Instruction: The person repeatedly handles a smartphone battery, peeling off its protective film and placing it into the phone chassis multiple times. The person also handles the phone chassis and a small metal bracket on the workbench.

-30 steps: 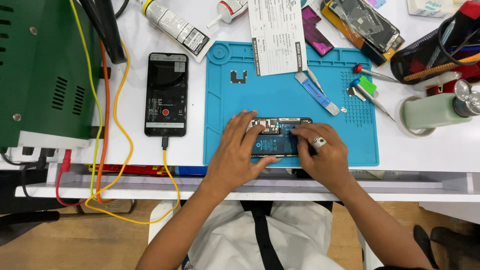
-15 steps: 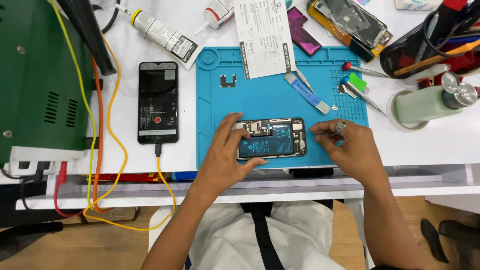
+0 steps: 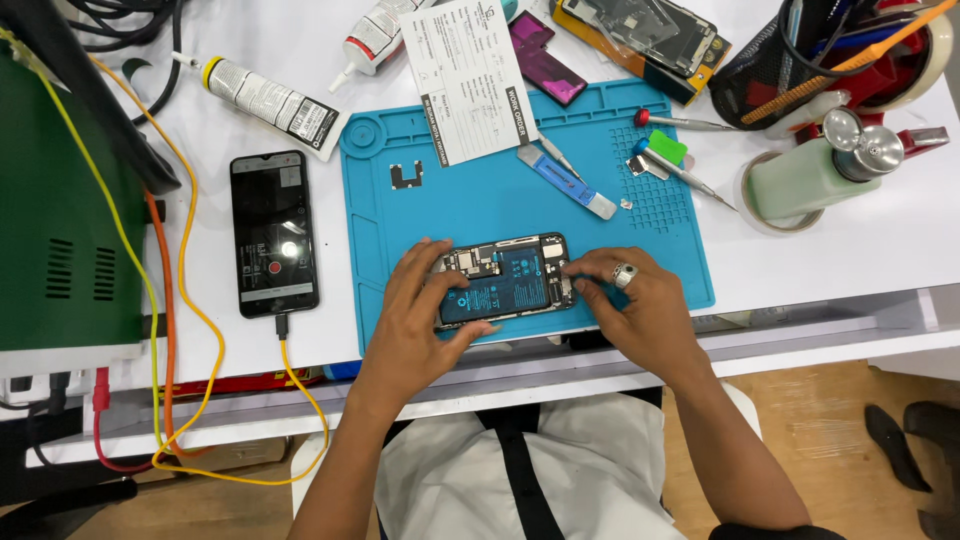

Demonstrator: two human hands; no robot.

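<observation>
**Opened phone held steady on repair mat**

A person seated at a white workbench bent over an opened smartphone that lay near the front edge of a blue silicone repair mat. The left hand was spread over the phone's left end, thumb along its near edge and fingers curled onto the top, bracing it flat. The right hand, a ring on one finger, had its fingers drawn together at the phone's right end; whether they pinched a small part or tool could not be told. The phone's back was already off, with battery and circuit boards exposed, suggesting disassembly was well under way, while most internal parts appeared still in place.

To the left, off the mat, a second smartphone lay face up, its screen lit, with a yellow cable plugged into its near end. Farther back on the mat lay a small black bracket, a blue pry tool and a red-capped screwdriver. A printed paper form overlapped the mat's far edge. Beyond it lay an adhesive tube, and at far right stood a pump bottle and a mesh tool holder.
</observation>
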